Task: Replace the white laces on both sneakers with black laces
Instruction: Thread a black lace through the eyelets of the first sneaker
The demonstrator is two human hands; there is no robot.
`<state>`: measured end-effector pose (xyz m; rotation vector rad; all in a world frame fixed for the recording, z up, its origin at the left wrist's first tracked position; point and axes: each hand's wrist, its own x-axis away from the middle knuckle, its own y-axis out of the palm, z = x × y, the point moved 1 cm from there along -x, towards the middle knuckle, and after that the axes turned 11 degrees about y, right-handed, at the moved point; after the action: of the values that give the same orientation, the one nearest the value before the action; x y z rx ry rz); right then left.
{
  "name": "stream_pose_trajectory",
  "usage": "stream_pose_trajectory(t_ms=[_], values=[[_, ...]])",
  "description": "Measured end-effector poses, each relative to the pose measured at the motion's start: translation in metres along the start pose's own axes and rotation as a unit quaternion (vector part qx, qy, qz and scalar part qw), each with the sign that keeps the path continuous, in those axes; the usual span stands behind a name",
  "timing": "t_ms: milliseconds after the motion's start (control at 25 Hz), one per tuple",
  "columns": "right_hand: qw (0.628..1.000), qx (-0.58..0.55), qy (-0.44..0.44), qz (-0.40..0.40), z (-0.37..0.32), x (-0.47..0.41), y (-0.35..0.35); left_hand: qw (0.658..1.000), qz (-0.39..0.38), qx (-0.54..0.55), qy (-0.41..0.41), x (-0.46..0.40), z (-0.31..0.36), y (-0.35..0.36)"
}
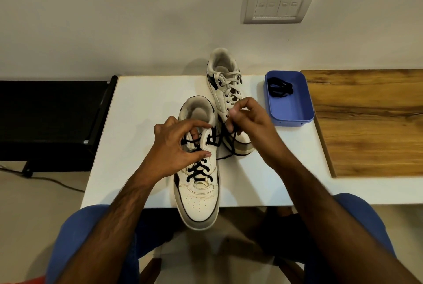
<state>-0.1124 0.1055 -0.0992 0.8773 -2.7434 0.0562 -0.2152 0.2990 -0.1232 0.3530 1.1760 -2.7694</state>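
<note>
Mid-lacing the near sneaker (pixel 199 183), the left hand (pixel 174 146) braced its eyelets with fingers (pixel 201 154) pinching the black lace (pixel 199 169) while the right hand (pixel 249 119) pinched the free end, due next through an upper eyelet.

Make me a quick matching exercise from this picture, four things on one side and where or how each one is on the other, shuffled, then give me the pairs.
1. near sneaker
2. far sneaker
3. blue tray
4. right hand

A. holds a coiled black lace
B. pinches a black lace end
C. partly laced in black
D. still laced in white

Pairs: 1-C, 2-D, 3-A, 4-B
</note>
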Motion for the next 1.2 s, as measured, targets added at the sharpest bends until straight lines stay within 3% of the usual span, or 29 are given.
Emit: stream_pose_trajectory(t_ms=[120, 320, 400, 520, 600, 800, 1000, 1080, 1200], values=[[0.979, 0.201, 0.007, 0.012, 0.007, 0.0, 0.008, 1.0, 0.005, -0.009, 0.005, 0.0, 0.0, 0.0], [0.93, 0.367, -0.023, -0.004, 0.007, -0.002, 0.013, 1.0, -0.003, -0.012, 0.007, -0.001, -0.001, 0.0], [0.942, 0.329, -0.055, -0.037, 0.005, -0.002, 0.01, 1.0, -0.002, -0.017, 0.01, -0.001, -0.001, 0.0], [0.996, 0.014, -0.043, -0.08, -0.004, -0.001, -0.005, 1.0, -0.002, -0.023, 0.016, -0.001, -0.001, 0.0], [0.988, -0.134, -0.001, -0.077, -0.008, -0.001, -0.007, 1.0, -0.003, -0.022, 0.015, -0.001, -0.001, 0.0], [0.997, 0.003, 0.079, -0.021, -0.003, 0.0, 0.007, 1.0, -0.004, -0.02, 0.011, 0.0, 0.002, -0.002], [0.962, 0.271, 0.033, -0.026, 0.005, -0.003, 0.007, 0.994, -0.04, -0.082, 0.056, 0.0, 0.001, -0.007], [0.955, 0.289, 0.035, -0.051, 0.004, -0.004, 0.004, 0.989, -0.068, -0.109, 0.07, 0.0, -0.001, -0.011], [0.968, 0.217, 0.046, -0.114, 0.002, -0.004, -0.002, 0.985, -0.093, -0.126, 0.077, -0.001, -0.003, -0.014]])
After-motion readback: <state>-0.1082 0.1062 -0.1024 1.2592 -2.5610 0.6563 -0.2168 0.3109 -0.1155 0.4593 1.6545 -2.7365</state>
